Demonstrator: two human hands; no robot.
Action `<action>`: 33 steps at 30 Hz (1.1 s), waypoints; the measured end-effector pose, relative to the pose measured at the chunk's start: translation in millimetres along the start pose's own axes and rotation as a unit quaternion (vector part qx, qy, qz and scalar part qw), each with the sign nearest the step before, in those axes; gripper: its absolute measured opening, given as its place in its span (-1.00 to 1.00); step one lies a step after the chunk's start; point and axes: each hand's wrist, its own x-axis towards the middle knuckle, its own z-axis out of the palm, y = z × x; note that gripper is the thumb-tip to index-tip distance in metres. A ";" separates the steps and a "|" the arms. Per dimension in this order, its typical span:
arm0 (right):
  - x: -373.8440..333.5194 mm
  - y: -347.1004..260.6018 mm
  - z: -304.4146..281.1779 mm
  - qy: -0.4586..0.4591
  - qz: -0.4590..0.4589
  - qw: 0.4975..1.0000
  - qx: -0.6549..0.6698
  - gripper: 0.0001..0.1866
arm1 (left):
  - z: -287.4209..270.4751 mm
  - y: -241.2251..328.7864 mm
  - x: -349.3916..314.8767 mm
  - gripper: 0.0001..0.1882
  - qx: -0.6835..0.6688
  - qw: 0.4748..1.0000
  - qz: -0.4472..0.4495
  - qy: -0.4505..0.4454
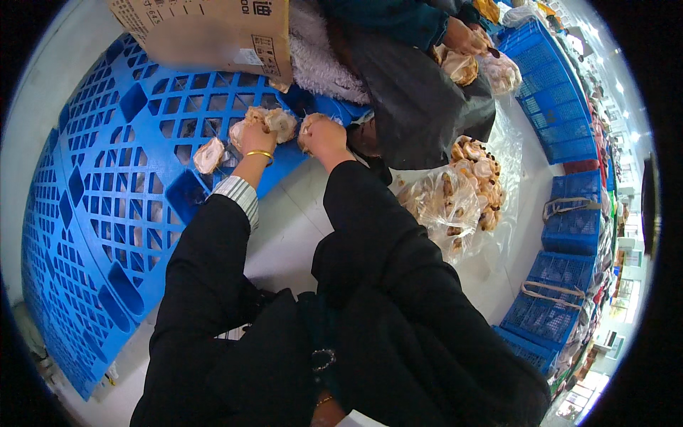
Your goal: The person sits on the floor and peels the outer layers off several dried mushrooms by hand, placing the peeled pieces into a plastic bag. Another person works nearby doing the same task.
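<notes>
Over the edge of a blue plastic pallet, my left hand (257,139), with a gold bangle at its wrist, is closed on a fuzzy tan-and-cream piece (282,124). Just to its right, my right hand (326,138) has its fingers curled round another tan fuzzy piece (306,128), mostly covered by the hand. The exact kind of these pieces cannot be made out. One more cream piece with a tan rim (209,155) lies on the pallet, left of my left hand. The hands are close together but apart.
The blue slatted pallet (160,117) fills the left side, with a cardboard box (206,35) on its far part. At the far right a co-worker's hand (466,37) handles similar pieces above a dark cloth (427,99). A clear plastic bag (445,203) of pieces and blue crates (551,92) stand right.
</notes>
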 end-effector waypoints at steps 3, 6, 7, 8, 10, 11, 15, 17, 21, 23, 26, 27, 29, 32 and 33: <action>0.2 4.2 5.7 0.015 -0.008 1.000 -0.009 -0.66 | -13.4 -0.9 -3.0 -0.63 -0.045 0.999 0.022 -0.007; 4.0 1.6 4.8 0.027 -0.004 0.999 -0.037 -0.68 | -40.3 -6.6 -4.8 -0.70 -0.155 0.988 0.013 0.013; 4.8 1.9 8.1 0.024 -0.012 0.999 -0.039 -0.68 | -50.4 -9.7 -6.0 -0.72 -0.202 0.979 0.004 0.026; 3.6 15.0 17.3 0.023 -0.009 0.999 -0.047 -0.69 | -64.5 3.2 -11.4 -0.79 -0.186 0.982 0.026 0.026; 3.7 5.1 11.7 -0.028 0.010 0.998 -0.046 -0.72 | -90.7 7.3 -20.6 -0.82 -0.373 0.927 -0.043 -0.005; 5.5 -5.9 1.6 -0.027 0.009 0.999 -0.042 -0.73 | -107.8 7.9 -24.1 -0.83 -0.460 0.885 -0.073 -0.015; -1.2 -23.4 -49.4 0.045 -0.030 0.998 -0.032 -0.76 | -149.8 13.3 -40.0 -0.90 -0.633 0.766 -0.095 -0.061; -7.1 -32.6 -87.7 0.110 -0.077 0.985 0.104 -0.70 | -164.1 24.7 -51.2 -0.92 -0.664 0.741 -0.075 -0.064; -37.3 -71.5 -138.2 0.032 -0.041 0.819 0.572 -0.66 | -186.1 38.2 -64.3 -0.89 -0.678 0.734 -0.020 -0.041; -46.7 -80.1 -150.6 0.067 -0.083 0.828 0.551 -0.70 | -194.1 44.6 -70.9 -0.88 -0.682 0.731 0.015 -0.037; -57.2 -88.2 -158.3 0.066 -0.111 0.831 0.542 -0.76 | -202.8 52.0 -81.7 -0.89 -0.661 0.748 0.050 -0.032; -58.7 -88.9 -159.6 0.049 -0.114 0.823 0.554 -0.78 | -205.5 55.2 -85.7 -0.89 -0.655 0.753 0.056 -0.027; -59.2 -88.9 -161.1 0.019 -0.116 0.803 0.584 -0.80 | -208.0 53.6 -90.3 -0.86 -0.627 0.776 0.061 -0.027; -58.5 -89.7 -162.3 -0.005 -0.109 0.769 0.629 -0.82 | -215.4 56.2 -97.6 -0.82 -0.616 0.784 0.072 -0.032; -58.9 -91.1 -162.1 -0.003 -0.102 0.761 0.641 -0.82 | -218.2 58.5 -99.7 -0.81 -0.617 0.782 0.077 -0.034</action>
